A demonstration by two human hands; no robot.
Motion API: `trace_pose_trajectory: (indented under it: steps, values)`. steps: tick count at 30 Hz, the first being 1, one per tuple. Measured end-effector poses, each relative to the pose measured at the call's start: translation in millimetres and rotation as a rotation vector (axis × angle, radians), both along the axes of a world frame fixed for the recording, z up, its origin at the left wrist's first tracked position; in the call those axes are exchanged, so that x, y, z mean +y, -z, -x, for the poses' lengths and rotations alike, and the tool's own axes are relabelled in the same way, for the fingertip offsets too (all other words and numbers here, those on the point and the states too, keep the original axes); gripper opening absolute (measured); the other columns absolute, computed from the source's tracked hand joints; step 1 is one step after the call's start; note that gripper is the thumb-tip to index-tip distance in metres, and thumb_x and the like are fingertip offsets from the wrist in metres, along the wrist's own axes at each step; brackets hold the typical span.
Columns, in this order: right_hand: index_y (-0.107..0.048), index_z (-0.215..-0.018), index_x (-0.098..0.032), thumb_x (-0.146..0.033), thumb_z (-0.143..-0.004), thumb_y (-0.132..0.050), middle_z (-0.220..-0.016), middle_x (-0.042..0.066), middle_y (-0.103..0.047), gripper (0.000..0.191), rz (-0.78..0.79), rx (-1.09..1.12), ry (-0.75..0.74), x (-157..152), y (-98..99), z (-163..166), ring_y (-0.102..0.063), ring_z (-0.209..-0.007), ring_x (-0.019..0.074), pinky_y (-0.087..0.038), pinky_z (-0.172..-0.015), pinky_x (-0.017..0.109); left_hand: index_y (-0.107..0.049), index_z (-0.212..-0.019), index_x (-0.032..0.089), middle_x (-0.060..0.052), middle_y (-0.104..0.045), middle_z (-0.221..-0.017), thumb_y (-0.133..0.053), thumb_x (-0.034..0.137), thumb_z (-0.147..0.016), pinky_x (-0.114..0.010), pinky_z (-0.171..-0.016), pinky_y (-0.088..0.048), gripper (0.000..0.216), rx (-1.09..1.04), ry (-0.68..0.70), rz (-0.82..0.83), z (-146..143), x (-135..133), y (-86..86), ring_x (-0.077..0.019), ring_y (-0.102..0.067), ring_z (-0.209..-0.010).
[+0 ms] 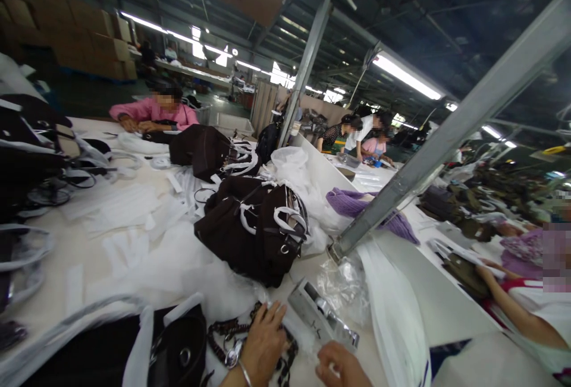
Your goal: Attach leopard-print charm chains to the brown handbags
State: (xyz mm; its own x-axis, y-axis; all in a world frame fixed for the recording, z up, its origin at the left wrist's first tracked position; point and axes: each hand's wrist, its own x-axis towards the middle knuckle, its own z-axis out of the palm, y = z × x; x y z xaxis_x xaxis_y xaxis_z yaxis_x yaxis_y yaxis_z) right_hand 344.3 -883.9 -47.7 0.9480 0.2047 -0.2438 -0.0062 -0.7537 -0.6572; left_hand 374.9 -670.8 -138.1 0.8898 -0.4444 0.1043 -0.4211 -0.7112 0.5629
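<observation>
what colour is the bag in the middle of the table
Very dark brown: the bag shows best in the head view, the only one here.

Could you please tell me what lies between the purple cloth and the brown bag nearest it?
White plastic lies between the brown bag and purple cloth, in the head view.

Centre handbag: dark brown
Handle wrapping: white
Front handbag: black
Strap: mottled dark brown
Knitted cloth: purple
Far co-worker's top: black, pale dots
</observation>
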Motion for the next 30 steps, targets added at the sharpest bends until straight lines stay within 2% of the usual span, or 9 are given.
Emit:
trace_pose_trajectory:
  steps: [3, 7, 10, 12, 14, 17, 20, 26, 30]
  values:
    - [-0.056, -0.066, -0.02, -0.046, -0.084, -0.05, -0.096, 0.008, -0.067, 0.032, -0.059, -0.217, 0.045, 15.0, -36.9, -10.5, -0.061, -0.095, 0.0225, -0.045, -0.088, 0.032, -0.072, -0.082, 0.017, -0.011, -0.073, -0.089, -0.05, 0.022, -0.089, -0.036, -0.085, -0.044, 0.023, 0.137, -0.105, -0.028, 20.3, 11.2, -27.2, -0.0234, -0.066, -0.091]
    - [-0.054, -0.067, -0.021, -0.044, -0.089, -0.046, -0.093, 0.007, -0.067, 0.033, -0.09, -0.238, 0.065, 11.2, -67.6, -14.8, -0.063, -0.087, 0.0205, -0.049, -0.077, 0.03, -0.068, -0.073, 0.018, -0.001, -0.071, -0.063, -0.042, 0.029, -0.092, -0.023, -0.064, -0.041, 0.034, 0.433, -0.211, 0.229, 57.0, 41.4, -62.6, -0.014, -0.064, -0.062]
    - [-0.06, -0.067, -0.021, -0.039, -0.083, -0.057, -0.092, 0.007, -0.068, 0.024, 0.016, -0.191, -0.055, 9.7, -62.9, -0.4, -0.064, -0.088, 0.0234, -0.05, -0.079, 0.034, -0.069, -0.074, 0.018, 0.001, -0.07, -0.06, -0.043, 0.035, -0.092, -0.02, -0.063, -0.04, 0.036, 0.508, -0.237, 0.369, 91.6, 69.1, -86.5, -0.0124, -0.063, -0.062]
    - [-0.065, -0.074, -0.021, -0.036, -0.078, -0.064, -0.103, 0.009, -0.068, 0.016, 0.071, -0.269, -0.085, 23.7, -52.8, 17.2, -0.062, -0.1, 0.0281, -0.048, -0.087, 0.04, -0.071, -0.076, 0.019, 0.001, -0.07, -0.058, -0.048, 0.038, -0.09, -0.02, -0.06, -0.038, 0.034, 0.497, -0.232, 0.274, 114.4, 83.6, -99.7, -0.013, -0.062, -0.06]
    - [-0.068, -0.084, -0.022, -0.037, -0.08, -0.063, -0.113, 0.011, -0.066, 0.016, 0.015, -0.323, -0.11, 51.4, -45.4, 39.7, -0.059, -0.108, 0.0289, -0.049, -0.089, 0.042, -0.072, -0.074, 0.02, 0.0, -0.068, -0.055, -0.055, 0.042, -0.087, -0.021, -0.057, -0.036, 0.031, 0.493, -0.193, 0.104, 134.5, 93.0, -109.0, -0.0146, -0.062, -0.06]
    - [-0.069, -0.094, -0.023, -0.035, -0.088, -0.056, -0.115, 0.008, -0.066, 0.019, -0.217, -0.174, -0.313, 102.7, -46.4, 76.6, -0.061, -0.105, 0.024, -0.053, -0.082, 0.034, -0.074, -0.076, 0.021, -0.004, -0.071, -0.063, -0.06, 0.046, -0.084, -0.023, -0.056, -0.035, 0.03, 0.46, -0.116, -0.093, 160.9, 100.0, -118.3, -0.0175, -0.064, -0.062]
    - [-0.069, -0.1, -0.024, -0.029, -0.086, -0.058, -0.1, 0.005, -0.071, 0.018, -0.341, 0.062, -0.527, 141.0, -50.2, 103.2, -0.066, -0.092, 0.02, -0.052, -0.079, 0.029, -0.076, -0.082, 0.021, -0.008, -0.073, -0.071, -0.058, 0.051, -0.084, -0.025, -0.055, -0.035, 0.035, 0.416, -0.096, -0.19, 184.7, 106.1, -125.8, -0.0206, -0.065, -0.064]
    - [-0.068, -0.087, -0.019, -0.023, -0.083, -0.057, -0.063, -0.001, -0.065, 0.013, -0.391, 0.497, -0.501, 163.0, -32.2, 112.3, -0.06, -0.054, 0.0127, -0.044, -0.049, 0.021, -0.074, -0.081, 0.023, -0.005, -0.072, -0.068, -0.047, 0.058, -0.088, -0.023, -0.053, -0.032, 0.045, 0.334, -0.236, -0.18, 218.5, 125.7, -122.6, -0.0174, -0.065, -0.061]
    - [-0.068, -0.075, -0.019, -0.02, -0.08, -0.057, -0.056, -0.003, -0.06, 0.013, -0.305, 0.502, -0.642, 168.5, -27.8, 102.1, -0.056, -0.05, 0.0121, -0.04, -0.048, 0.02, -0.073, -0.075, 0.02, -0.005, -0.07, -0.064, -0.053, 0.057, -0.085, -0.023, -0.055, -0.034, 0.043, 0.311, -0.337, -0.13, 229.0, 131.6, -115.4, -0.016, -0.062, -0.059]
